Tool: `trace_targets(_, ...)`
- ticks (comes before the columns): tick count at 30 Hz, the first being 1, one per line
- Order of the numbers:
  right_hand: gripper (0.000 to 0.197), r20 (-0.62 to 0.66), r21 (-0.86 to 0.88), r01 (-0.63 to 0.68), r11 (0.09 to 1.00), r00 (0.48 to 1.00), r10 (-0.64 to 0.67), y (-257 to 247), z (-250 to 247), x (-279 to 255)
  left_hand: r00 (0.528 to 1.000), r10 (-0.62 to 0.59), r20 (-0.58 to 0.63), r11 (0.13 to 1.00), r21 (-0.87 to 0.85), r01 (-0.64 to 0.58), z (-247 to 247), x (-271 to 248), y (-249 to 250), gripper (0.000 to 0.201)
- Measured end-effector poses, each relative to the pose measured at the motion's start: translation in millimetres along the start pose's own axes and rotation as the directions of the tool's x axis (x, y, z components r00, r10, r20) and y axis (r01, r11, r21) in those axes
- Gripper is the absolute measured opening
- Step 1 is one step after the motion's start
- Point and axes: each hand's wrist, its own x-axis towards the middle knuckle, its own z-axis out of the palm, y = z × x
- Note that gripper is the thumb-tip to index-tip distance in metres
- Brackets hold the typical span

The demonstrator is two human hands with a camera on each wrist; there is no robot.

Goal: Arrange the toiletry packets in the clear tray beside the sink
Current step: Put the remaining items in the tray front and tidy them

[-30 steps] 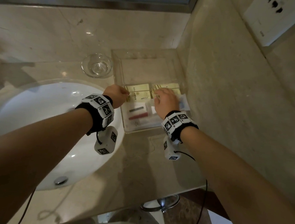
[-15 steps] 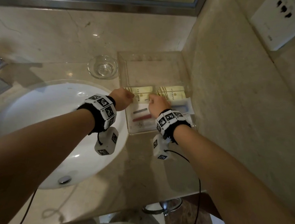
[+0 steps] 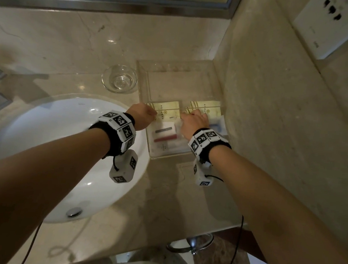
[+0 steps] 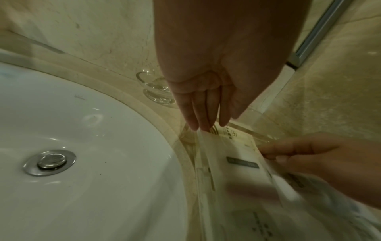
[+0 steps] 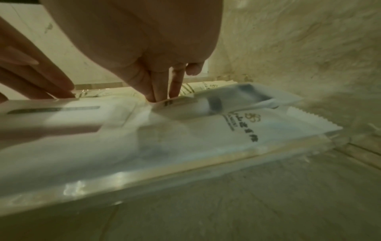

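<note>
Toiletry packets are laid in the clear plastic tray (image 3: pixel 145 81) beside the white oval sink (image 3: pixel 48 142): two cream gold-printed packets (image 3: pixel 168 110) mid-tray, white wrapped ones (image 3: pixel 166 138) nearer. The left hand (image 3: pixel 142 116) is held with straight fingers (image 4: pixel 203 114) touching a packet edge. The right hand (image 3: pixel 192 123) is pressed fingertips-down (image 5: pixel 159 91) on a white packet; whether it is gripped cannot be told.

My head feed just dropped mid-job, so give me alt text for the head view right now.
Both hands reach into the clear tray in the counter corner: the left hand touches a yellow packet, the right hand a second yellow packet. White packets lie nearer; a glass bowl and the white sink sit to the left.
</note>
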Motion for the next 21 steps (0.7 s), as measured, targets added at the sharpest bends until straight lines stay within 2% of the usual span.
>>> trace_targets(10,0.052,-0.033,0.021,0.028,0.999,0.999,-0.027,4,1,0,0.998,0.004,-0.055,0.998,-0.060,-0.007,0,0,0,0.031)
trace_targets(14,0.054,-0.145,0.140,0.047,0.989,0.989,-0.026,9,1,0,0.994,0.032,-0.104,0.992,-0.117,-0.044,-1,1,12,0.027)
trace_targets(17,0.045,-0.232,0.212,0.003,0.977,0.972,0.047,23,-2,-4,0.997,0.057,-0.052,0.944,-0.321,-0.071,8,5,32,0.026)
trace_targets(19,0.040,-0.288,0.247,-0.026,0.969,0.953,0.099,35,-2,-6,0.998,0.069,0.014,0.934,-0.353,-0.059,16,8,46,0.029)
trace_targets(21,0.039,-0.290,0.287,-0.066,0.956,0.945,0.152,47,-1,-8,0.995,0.063,0.081,0.934,-0.355,-0.031,27,13,56,0.033)
